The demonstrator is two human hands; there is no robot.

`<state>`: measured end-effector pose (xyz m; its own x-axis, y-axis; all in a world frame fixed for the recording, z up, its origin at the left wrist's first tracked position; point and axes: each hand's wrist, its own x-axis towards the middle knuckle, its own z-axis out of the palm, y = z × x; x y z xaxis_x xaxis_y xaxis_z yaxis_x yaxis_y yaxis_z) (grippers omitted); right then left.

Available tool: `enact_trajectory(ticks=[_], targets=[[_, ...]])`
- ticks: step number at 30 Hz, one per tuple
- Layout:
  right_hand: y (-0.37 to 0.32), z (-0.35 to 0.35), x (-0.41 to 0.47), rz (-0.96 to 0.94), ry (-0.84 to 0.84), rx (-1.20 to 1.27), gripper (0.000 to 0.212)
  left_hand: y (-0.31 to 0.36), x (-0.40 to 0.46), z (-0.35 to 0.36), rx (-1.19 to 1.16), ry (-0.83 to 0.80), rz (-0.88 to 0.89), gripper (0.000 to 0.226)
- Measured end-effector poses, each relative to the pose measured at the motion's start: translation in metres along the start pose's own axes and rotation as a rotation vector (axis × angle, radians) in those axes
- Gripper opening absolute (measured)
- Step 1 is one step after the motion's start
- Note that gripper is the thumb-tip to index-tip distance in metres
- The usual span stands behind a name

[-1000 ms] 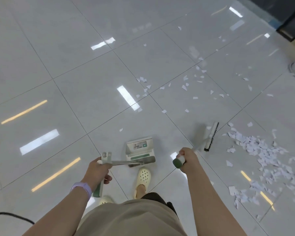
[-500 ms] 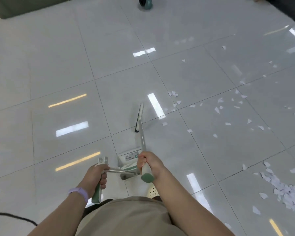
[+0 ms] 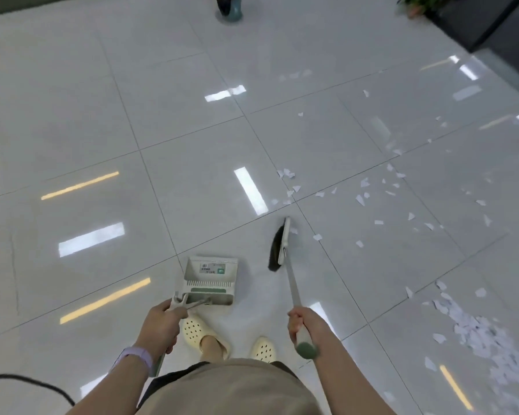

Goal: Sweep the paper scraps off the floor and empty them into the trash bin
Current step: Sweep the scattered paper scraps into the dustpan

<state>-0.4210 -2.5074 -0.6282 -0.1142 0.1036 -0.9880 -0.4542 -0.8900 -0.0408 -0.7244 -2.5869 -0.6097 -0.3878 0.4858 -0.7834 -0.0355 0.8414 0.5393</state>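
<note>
Both hands busy: L (image 3: 159, 326) holds dustpan (image 3: 211, 280), R (image 3: 307, 324) broom (image 3: 285, 259)

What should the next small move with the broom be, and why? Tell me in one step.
Probably drag the broom rightward across the loose paper scraps, toward the big pile. The right hand grips its handle and the head sits just left of the scattered scraps. The dustpan, held by the left hand, looks empty.
</note>
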Motion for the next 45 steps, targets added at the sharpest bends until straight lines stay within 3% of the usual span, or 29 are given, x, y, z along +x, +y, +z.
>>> enact_trajectory(ticks=[6,11,15,27,36,40,45], targets=[[-0.039,0.01,-0.002,-0.166,0.235,0.052,0.026,0.044,0.042,-0.005,-0.001,-0.065,0.025,0.012],[-0.049,0.038,-0.015,-0.282,0.299,0.118,0.026,0.054,0.063,-0.024,0.001,-0.08,0.025,0.013],[-0.037,0.07,-0.024,-0.306,0.256,0.14,0.024,0.062,0.076,-0.043,-0.036,-0.093,0.04,0.008],[-0.044,0.203,-0.021,-0.208,-0.029,-0.171,0.024,0.089,0.112,-0.092,-0.117,0.01,0.047,0.014],[-0.133,0.288,0.012,-0.104,-0.279,-0.149,0.029,0.157,0.14,-0.095,-0.281,0.194,0.049,0.015],[-0.187,0.29,0.034,-0.054,-0.304,-0.069,0.022,0.206,0.152,-0.08,-0.241,0.225,0.07,0.013],[-0.261,0.245,0.04,-0.007,-0.195,-0.004,0.021,0.265,0.173,-0.023,-0.108,0.18,0.083,0.016]])
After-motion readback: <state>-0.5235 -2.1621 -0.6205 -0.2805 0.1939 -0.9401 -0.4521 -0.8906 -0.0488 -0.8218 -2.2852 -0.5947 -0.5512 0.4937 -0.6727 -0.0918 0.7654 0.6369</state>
